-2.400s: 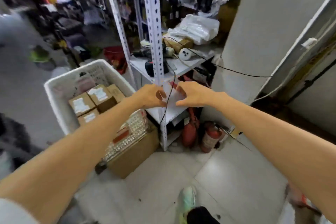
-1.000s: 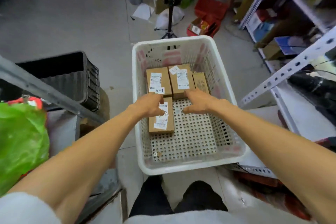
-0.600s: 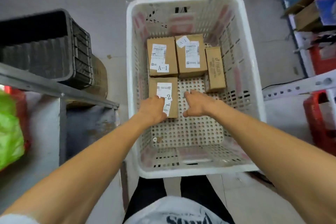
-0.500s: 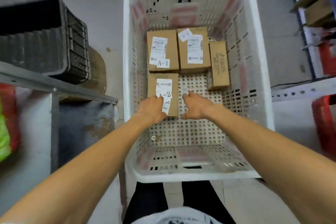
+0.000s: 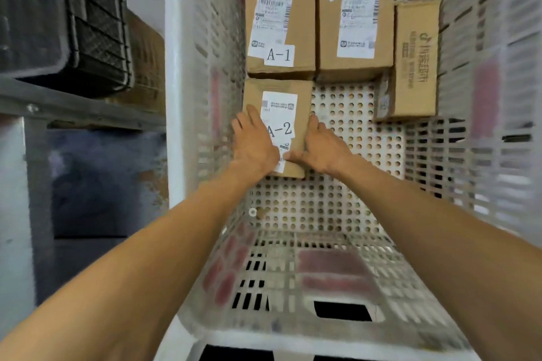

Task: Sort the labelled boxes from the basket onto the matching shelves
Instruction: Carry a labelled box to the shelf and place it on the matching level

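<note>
Basket first: a white perforated plastic basket (image 5: pixel 173 67) fills the view, its near wall closest and its holed floor showing beyond. Further in, both hands meet on a brown cardboard box with a white A-2 label (image 5: pixel 286 108), which lies flat on the floor by the left wall. The left hand (image 5: pixel 255 145) lies over its near left corner, fingers straight along the edge, pressing rather than curling. The right hand (image 5: pixel 322 146) grasps the right side, thumb laid across the top and fingers down the flank.

The step looks like lifting this box out for the A-2 shelf. To do it well, squeeze evenly from both sides and raise it straight up. Its far end touches a brown cardboard box labelled A-1 (image 5: pixel 280 20), and dragging would shove that one. Keep the label facing up for checking at the shelf.

Beside that box a second brown A-1 box (image 5: pixel 356 20) lies flat, and a plain brown printed carton (image 5: pixel 416 58) stands on its side by the right wall. Outside the basket, on the left, a black ribbed plastic crate (image 5: pixel 73 17) shows above a grey metal rail (image 5: pixel 82 102).
</note>
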Tool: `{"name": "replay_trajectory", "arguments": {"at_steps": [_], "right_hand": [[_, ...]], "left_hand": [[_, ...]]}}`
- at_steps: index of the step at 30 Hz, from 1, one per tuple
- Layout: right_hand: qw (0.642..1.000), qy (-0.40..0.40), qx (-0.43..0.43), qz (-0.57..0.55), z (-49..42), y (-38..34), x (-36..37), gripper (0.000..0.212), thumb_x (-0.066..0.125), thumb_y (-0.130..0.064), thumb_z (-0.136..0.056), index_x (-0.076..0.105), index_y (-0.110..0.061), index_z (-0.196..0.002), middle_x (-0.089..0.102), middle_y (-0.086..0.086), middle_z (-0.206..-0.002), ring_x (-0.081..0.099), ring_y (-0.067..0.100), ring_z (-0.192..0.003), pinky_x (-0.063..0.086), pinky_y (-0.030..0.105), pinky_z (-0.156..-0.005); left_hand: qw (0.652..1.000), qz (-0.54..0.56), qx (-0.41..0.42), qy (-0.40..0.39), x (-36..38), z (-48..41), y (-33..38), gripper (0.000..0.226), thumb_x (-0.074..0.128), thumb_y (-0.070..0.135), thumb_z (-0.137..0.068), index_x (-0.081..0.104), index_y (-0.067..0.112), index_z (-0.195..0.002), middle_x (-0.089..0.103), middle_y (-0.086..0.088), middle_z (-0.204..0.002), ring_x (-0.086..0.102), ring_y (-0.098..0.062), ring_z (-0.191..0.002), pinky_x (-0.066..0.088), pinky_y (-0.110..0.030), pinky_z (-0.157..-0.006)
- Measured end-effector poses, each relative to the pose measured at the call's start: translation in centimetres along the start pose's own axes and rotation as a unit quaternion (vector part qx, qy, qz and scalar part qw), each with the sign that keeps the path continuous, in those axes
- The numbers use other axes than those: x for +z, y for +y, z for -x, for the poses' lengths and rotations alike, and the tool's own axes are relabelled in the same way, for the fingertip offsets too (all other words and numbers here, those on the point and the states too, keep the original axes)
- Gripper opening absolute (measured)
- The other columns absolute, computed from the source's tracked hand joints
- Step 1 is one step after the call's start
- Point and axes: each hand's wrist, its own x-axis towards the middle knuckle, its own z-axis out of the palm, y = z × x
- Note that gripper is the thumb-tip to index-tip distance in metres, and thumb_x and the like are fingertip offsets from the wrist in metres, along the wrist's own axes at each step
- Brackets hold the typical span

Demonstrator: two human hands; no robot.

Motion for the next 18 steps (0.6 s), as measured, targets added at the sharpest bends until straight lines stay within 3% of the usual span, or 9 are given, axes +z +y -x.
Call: {"name": "replay_trajectory", "arguments": {"at_steps": [2,6,8,11,13,16,18], "right_hand": [[0.998,0.0,-0.004,-0.058,0.0,0.5,0.7,0.102,0.073,-0.047,-0.079,0.01,-0.004,-0.147,0.043,0.019,-0.139,0.049,0.034,-0.122,0.046,0.045,-0.095],[0.987,0.018,0.038,-0.157,0.9,2.4,1.0,0.104,0.082,-0.027,-0.073,0.01,-0.006,-0.145,0.047,0.017,-0.138,0.051,0.034,-0.122,0.047,0.048,-0.096],[0.979,0.029,0.061,-0.194,1.6,4.0,0.7,0.114,0.085,-0.02,-0.066,0.005,-0.012,-0.148,0.048,0.015,-0.137,0.051,0.033,-0.122,0.047,0.05,-0.098],[0.965,0.055,0.077,-0.243,2.4,6.6,0.0,0.124,0.086,-0.008,-0.061,0.0,-0.02,-0.149,0.051,0.008,-0.134,0.051,0.028,-0.121,0.047,0.049,-0.098],[0.953,0.06,0.077,-0.286,2.7,7.9,-0.3,0.13,0.083,-0.001,-0.065,-0.011,-0.026,-0.152,0.053,0.003,-0.134,0.052,0.023,-0.119,0.046,0.046,-0.099],[0.937,0.045,0.066,-0.34,2.7,8.7,0.1,0.136,0.08,-0.001,-0.071,-0.028,-0.032,-0.147,0.049,-0.003,-0.14,0.049,0.019,-0.124,0.042,0.044,-0.105],[0.927,0.055,0.052,-0.368,2.4,8.7,0.8,0.141,0.085,-0.008,-0.068,-0.03,-0.032,-0.146,0.046,-0.011,-0.138,0.046,0.014,-0.128,0.039,0.043,-0.109]], "left_hand": [[0.999,0.048,-0.007,-0.017,0.8,0.4,0.4,0.108,0.072,0.033,-0.079,-0.002,-0.002,-0.149,0.018,-0.023,-0.147,0.028,-0.038,-0.132,0.026,-0.039,-0.113],[0.983,0.182,0.003,-0.011,2.0,0.6,0.9,0.118,0.078,0.016,-0.073,-0.01,0.005,-0.151,0.017,-0.017,-0.15,0.026,-0.037,-0.136,0.027,-0.041,-0.113],[0.969,0.243,-0.008,-0.043,2.6,0.1,1.3,0.12,0.082,0.014,-0.07,-0.006,0.013,-0.152,0.019,-0.011,-0.15,0.022,-0.033,-0.139,0.024,-0.041,-0.115],[0.95,0.291,0.008,-0.111,3.6,-0.5,2.3,0.116,0.085,0.015,-0.066,0.009,0.024,-0.153,0.03,-0.008,-0.141,0.032,-0.028,-0.133,0.031,-0.043,-0.112],[0.939,0.316,0.018,-0.138,4.4,-0.6,3.0,0.125,0.085,0.009,-0.065,-0.001,0.028,-0.153,0.032,-0.008,-0.143,0.035,-0.026,-0.131,0.033,-0.043,-0.11],[0.913,0.378,0.007,-0.154,5.3,-0.6,3.6,0.138,0.085,-0.001,-0.062,-0.016,0.034,-0.15,0.031,-0.008,-0.151,0.036,-0.025,-0.136,0.036,-0.048,-0.11],[0.889,0.424,-0.008,-0.172,5.2,-0.9,3.4,0.138,0.083,-0.006,-0.063,-0.017,0.034,-0.15,0.034,-0.005,-0.151,0.039,-0.022,-0.134,0.042,-0.04,-0.105]]}}
